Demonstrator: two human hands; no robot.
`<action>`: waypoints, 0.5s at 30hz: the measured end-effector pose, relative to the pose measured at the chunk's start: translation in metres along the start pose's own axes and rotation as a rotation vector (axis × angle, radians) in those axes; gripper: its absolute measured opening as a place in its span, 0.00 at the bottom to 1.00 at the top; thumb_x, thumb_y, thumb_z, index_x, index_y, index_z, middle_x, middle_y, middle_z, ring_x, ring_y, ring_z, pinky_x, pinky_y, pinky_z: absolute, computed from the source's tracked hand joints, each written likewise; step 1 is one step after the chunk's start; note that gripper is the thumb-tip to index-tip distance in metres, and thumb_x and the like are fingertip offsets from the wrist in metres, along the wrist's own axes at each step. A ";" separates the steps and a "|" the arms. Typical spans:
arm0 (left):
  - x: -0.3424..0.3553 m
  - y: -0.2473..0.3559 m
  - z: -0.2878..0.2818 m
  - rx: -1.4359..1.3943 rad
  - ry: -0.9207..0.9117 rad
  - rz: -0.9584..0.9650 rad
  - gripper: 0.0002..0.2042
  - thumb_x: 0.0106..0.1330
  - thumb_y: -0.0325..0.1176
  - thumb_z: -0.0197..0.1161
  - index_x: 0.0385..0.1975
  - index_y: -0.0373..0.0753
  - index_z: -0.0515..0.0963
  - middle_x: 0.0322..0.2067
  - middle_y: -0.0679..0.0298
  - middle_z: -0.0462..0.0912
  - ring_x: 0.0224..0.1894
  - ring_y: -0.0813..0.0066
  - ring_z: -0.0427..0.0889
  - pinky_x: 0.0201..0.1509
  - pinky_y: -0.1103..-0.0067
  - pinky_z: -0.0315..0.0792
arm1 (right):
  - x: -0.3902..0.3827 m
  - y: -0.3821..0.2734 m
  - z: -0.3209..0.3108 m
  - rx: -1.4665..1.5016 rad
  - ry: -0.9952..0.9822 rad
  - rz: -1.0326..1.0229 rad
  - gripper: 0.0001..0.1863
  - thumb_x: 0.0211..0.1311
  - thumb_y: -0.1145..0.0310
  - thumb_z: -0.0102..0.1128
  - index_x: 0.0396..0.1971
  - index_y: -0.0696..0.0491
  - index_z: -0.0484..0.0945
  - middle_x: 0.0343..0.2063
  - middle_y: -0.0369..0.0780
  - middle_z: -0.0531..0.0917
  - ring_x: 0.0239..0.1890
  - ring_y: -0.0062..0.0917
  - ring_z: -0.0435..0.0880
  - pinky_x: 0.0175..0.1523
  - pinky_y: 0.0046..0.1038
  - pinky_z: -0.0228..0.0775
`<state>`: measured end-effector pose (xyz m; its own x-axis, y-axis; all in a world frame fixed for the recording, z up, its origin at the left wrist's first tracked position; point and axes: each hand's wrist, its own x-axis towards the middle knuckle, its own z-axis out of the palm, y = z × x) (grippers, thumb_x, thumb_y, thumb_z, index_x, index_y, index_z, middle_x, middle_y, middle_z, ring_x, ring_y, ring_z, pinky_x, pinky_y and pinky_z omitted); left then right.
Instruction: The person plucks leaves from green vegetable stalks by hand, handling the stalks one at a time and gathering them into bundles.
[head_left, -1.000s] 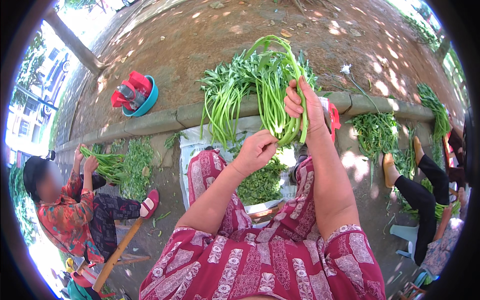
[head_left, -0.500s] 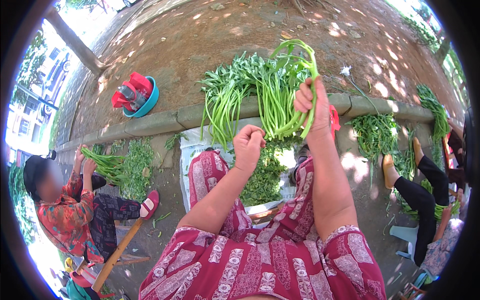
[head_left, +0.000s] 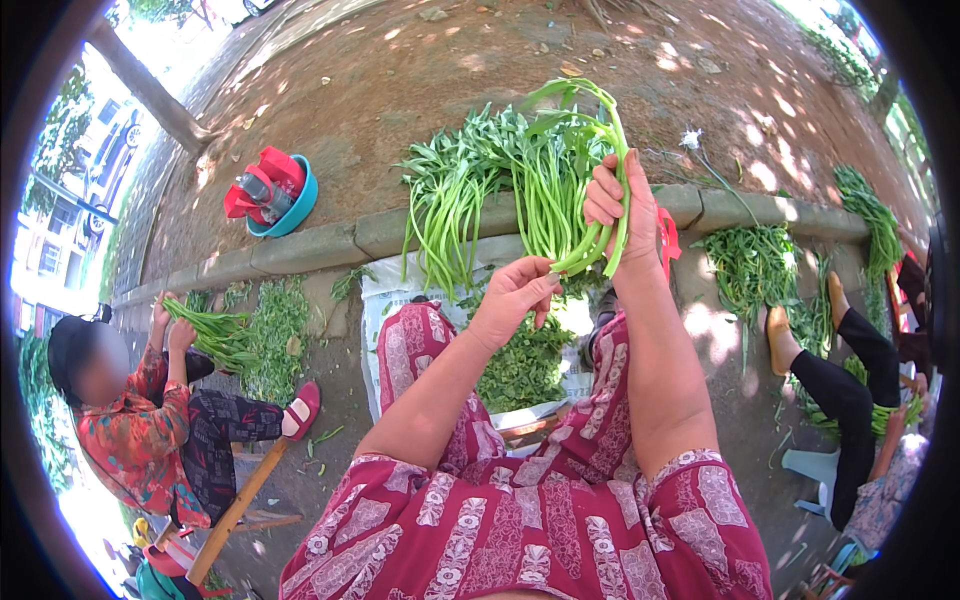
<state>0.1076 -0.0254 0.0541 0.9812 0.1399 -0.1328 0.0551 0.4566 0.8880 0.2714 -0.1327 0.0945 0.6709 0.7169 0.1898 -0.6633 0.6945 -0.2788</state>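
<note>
My right hand (head_left: 620,205) grips a few long green leafy stalks (head_left: 600,130), raised upright with their cut ends low. My left hand (head_left: 515,300) is at those lower ends, thumb and forefinger closed on something too small to make out. Behind them more bunches of leafy stalks (head_left: 450,210) lie across the kerb, leaves toward the soil. Between my knees, a pile of loose green leaves (head_left: 515,365) sits on a white sheet (head_left: 385,275).
A blue basin (head_left: 290,215) holding red bags stands on the soil. At left a seated person (head_left: 130,430) holds greens beside a wooden stool (head_left: 235,510). At right are others' legs (head_left: 845,430), a pale plastic stool (head_left: 810,470) and piles of greens (head_left: 750,275) along the kerb (head_left: 725,205).
My left hand pulled back from the stalk ends half a second ago and has returned to them. My right hand, still holding the stalks, shifted right, then slightly back left.
</note>
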 end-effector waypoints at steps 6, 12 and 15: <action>-0.001 -0.003 0.001 0.193 0.011 0.098 0.08 0.65 0.31 0.53 0.37 0.33 0.73 0.24 0.66 0.75 0.20 0.86 0.70 0.18 0.88 0.66 | 0.000 0.002 -0.001 -0.016 0.015 -0.001 0.15 0.65 0.56 0.45 0.30 0.52 0.72 0.13 0.30 0.64 0.11 0.13 0.59 0.14 0.16 0.52; -0.002 0.000 0.004 0.200 0.043 0.079 0.07 0.64 0.31 0.51 0.32 0.33 0.73 0.20 0.69 0.71 0.18 0.87 0.68 0.17 0.88 0.64 | 0.001 0.005 -0.002 -0.061 0.047 -0.008 0.14 0.66 0.56 0.45 0.30 0.51 0.71 0.13 0.30 0.64 0.11 0.13 0.59 0.14 0.16 0.50; -0.003 0.001 0.006 0.219 0.061 0.092 0.07 0.63 0.30 0.49 0.29 0.33 0.72 0.18 0.69 0.70 0.16 0.87 0.67 0.16 0.89 0.62 | 0.001 0.007 -0.002 -0.074 0.061 -0.001 0.14 0.66 0.56 0.45 0.30 0.51 0.72 0.13 0.30 0.63 0.11 0.14 0.59 0.14 0.16 0.49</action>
<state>0.1060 -0.0304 0.0575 0.9712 0.2283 -0.0677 0.0115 0.2391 0.9709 0.2681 -0.1269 0.0912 0.6920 0.7097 0.1326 -0.6381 0.6871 -0.3475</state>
